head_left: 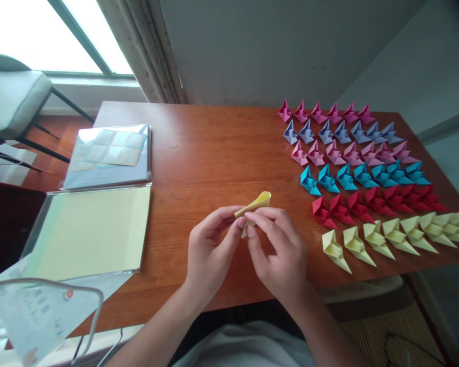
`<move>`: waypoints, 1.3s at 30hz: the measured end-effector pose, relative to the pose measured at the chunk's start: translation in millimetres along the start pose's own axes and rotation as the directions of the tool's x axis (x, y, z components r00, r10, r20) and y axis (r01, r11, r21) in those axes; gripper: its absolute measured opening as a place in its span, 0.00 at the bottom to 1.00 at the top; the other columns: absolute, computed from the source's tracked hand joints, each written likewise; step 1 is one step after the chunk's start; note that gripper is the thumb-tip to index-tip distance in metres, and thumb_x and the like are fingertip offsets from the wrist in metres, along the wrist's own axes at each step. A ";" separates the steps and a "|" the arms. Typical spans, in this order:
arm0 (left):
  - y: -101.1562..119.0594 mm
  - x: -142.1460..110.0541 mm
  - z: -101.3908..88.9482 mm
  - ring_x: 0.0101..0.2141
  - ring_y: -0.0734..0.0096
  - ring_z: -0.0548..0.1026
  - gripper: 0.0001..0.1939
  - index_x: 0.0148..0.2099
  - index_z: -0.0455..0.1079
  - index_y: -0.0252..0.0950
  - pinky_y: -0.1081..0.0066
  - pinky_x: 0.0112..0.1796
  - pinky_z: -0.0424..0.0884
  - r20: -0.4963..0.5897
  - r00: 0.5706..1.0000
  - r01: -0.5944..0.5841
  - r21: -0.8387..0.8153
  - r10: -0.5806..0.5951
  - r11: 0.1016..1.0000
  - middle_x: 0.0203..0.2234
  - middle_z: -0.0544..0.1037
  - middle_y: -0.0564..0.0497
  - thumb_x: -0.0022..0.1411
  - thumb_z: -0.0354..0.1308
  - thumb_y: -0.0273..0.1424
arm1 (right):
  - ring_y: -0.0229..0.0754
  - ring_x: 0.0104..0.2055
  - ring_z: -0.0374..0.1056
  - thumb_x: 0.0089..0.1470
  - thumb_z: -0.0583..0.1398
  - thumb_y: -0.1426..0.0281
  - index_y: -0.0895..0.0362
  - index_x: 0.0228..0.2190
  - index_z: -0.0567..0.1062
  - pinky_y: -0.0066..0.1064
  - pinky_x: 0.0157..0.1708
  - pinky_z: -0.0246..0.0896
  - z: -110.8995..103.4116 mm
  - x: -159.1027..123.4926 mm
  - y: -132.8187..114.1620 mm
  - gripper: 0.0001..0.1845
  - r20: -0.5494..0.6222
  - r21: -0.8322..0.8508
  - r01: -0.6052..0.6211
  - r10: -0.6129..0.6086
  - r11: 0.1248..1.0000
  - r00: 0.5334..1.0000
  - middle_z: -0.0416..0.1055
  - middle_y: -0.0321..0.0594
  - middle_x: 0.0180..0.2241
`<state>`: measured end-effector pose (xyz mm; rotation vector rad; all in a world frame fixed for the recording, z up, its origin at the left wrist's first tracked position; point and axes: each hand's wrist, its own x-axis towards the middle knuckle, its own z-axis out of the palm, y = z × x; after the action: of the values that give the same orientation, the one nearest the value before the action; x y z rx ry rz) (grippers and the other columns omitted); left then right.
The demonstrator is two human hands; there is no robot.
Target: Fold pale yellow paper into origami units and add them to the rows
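Observation:
Between both hands, above the front middle of the table, is a partly folded piece of yellow paper. Its upper end curves into an open loop, and a small tip shows below the fingers. My left hand pinches its left side between thumb and fingers. From the right, my right hand grips it, thumb below and index finger along the front. The fingers hide part of the folds. Nearest my right hand stands a row of pale yellow folded paper figures.
Behind the yellow row stand rows of red, blue, pink, lilac and magenta figures. On the left lie a pack of yellow paper and another clear-wrapped pack. A grey chair stands beyond.

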<state>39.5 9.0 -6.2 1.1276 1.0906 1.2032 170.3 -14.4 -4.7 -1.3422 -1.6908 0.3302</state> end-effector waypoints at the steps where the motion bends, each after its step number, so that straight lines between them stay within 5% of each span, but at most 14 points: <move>1: 0.0 0.5 0.1 0.39 0.74 0.82 0.06 0.43 0.80 0.42 0.81 0.40 0.75 -0.012 1.000 0.001 0.005 -0.001 1.000 0.37 0.84 0.55 0.63 0.66 0.28 | 0.44 0.45 0.72 0.59 0.60 0.79 0.55 0.47 0.76 0.37 0.46 0.70 -1.8 0.5 -0.9 0.15 0.008 0.026 -0.017 0.017 1.000 1.000 0.75 0.44 0.41; 6: 1.5 -0.4 -0.6 0.35 0.76 0.81 0.03 0.38 0.82 0.41 0.82 0.36 0.75 -0.047 0.998 0.037 0.003 -0.036 0.999 0.32 0.85 0.56 0.61 0.67 0.28 | 0.40 0.41 0.71 0.59 0.62 0.77 0.53 0.41 0.78 0.33 0.43 0.68 -10.8 2.4 0.5 0.10 -0.042 0.062 -0.118 0.121 0.991 0.992 0.74 0.38 0.38; 10: 4.4 -1.7 0.3 0.31 0.76 0.80 0.02 0.36 0.82 0.39 0.83 0.32 0.75 -0.019 0.989 0.145 -0.113 -0.148 0.983 0.30 0.84 0.54 0.60 0.68 0.30 | 0.43 0.45 0.69 0.57 0.66 0.71 0.52 0.45 0.76 0.36 0.45 0.66 -14.8 3.9 8.9 0.14 -0.139 0.127 -0.255 0.272 0.959 0.952 0.71 0.42 0.45; 14: 5.1 -1.3 0.7 0.30 0.76 0.79 0.02 0.35 0.82 0.37 0.82 0.32 0.75 0.023 0.977 0.211 -0.169 -0.210 0.963 0.29 0.84 0.53 0.59 0.69 0.31 | 0.42 0.42 0.71 0.60 0.64 0.65 0.51 0.40 0.76 0.33 0.42 0.67 -17.0 4.7 12.8 0.07 0.202 0.394 -0.509 0.468 0.766 0.860 0.74 0.38 0.40; 16: 4.3 -1.0 0.2 0.29 0.76 0.78 0.03 0.35 0.82 0.37 0.81 0.32 0.74 0.049 0.972 0.236 -0.165 -0.231 0.958 0.29 0.84 0.52 0.59 0.69 0.31 | 0.38 0.36 0.70 0.60 0.64 0.63 0.52 0.37 0.76 0.29 0.36 0.66 -16.9 3.9 12.9 0.06 0.261 0.451 -0.576 0.516 0.682 0.816 0.74 0.35 0.36; 39: 5.3 -1.6 0.0 0.29 0.70 0.78 0.10 0.36 0.80 0.34 0.75 0.31 0.74 0.041 0.960 0.279 -0.072 -0.277 0.958 0.28 0.83 0.49 0.59 0.68 0.37 | 0.38 0.32 0.71 0.58 0.66 0.62 0.53 0.34 0.78 0.27 0.31 0.65 -14.4 2.9 12.4 0.08 0.213 0.449 -0.594 0.565 0.668 0.797 0.74 0.34 0.31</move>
<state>38.7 7.5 -0.8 0.8966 1.1285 0.9945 189.4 -11.8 -4.0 -1.4382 -1.0468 1.1125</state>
